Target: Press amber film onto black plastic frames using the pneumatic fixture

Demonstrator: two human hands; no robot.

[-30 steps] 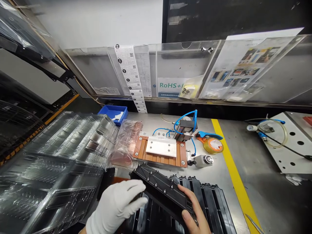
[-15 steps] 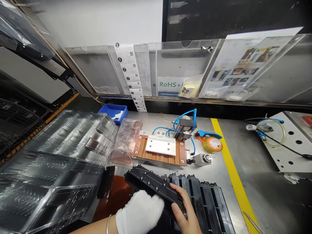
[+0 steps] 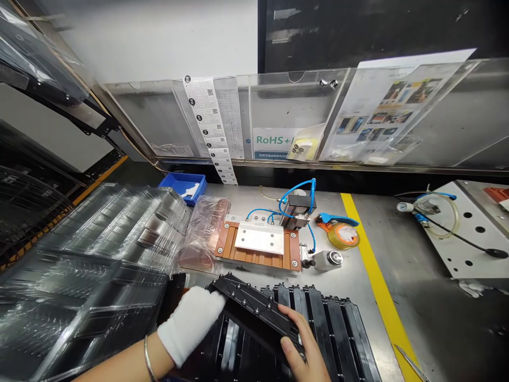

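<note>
1. Bench (image 3: 401, 265): carries the row of parts (image 3: 334, 329) at five o'clock.
2. Black part (image 3: 254, 305): tilted above them, at six o'clock.
3. Left hand (image 3: 193, 321), gloved: fingers curled, just shifted from its middle to its ten-o'clock end; whether gripping, I cannot tell.
4. Right hand (image 3: 304, 345): fingers pinching its four-o'clock end, so it stays held.

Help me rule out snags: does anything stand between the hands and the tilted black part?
Nothing visible except the white glove on the left hand; the bare right hand grips the black part directly.
</note>
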